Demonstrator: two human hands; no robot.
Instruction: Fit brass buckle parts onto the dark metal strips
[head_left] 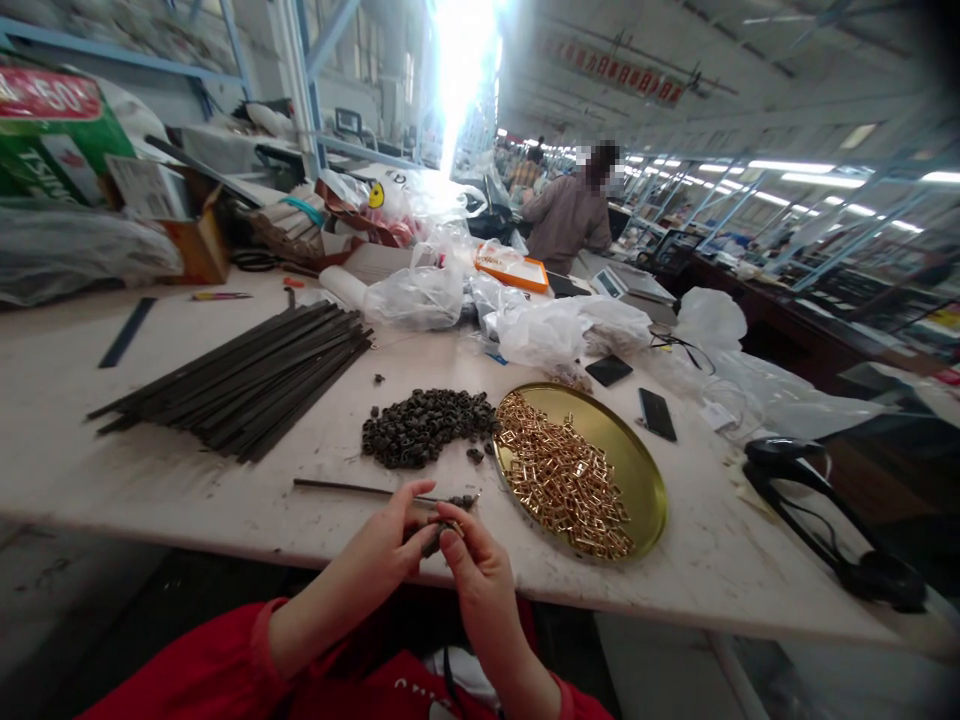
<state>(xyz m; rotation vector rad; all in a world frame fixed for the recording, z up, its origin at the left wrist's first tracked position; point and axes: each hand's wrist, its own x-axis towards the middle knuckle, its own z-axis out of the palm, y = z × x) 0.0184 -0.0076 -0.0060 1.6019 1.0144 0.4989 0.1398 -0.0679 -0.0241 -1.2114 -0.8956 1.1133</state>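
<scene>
At the near edge of a cluttered worktop, a person's left hand and right hand meet, fingertips pinching a small dark fitting at the end of a thin dark strip. Steady, square alignment before pressing seems key. A heap of dark fittings and a round tray of brass clips sit just beyond. Fingers hide the joint itself; the fitting's shape stays unclear.
</scene>
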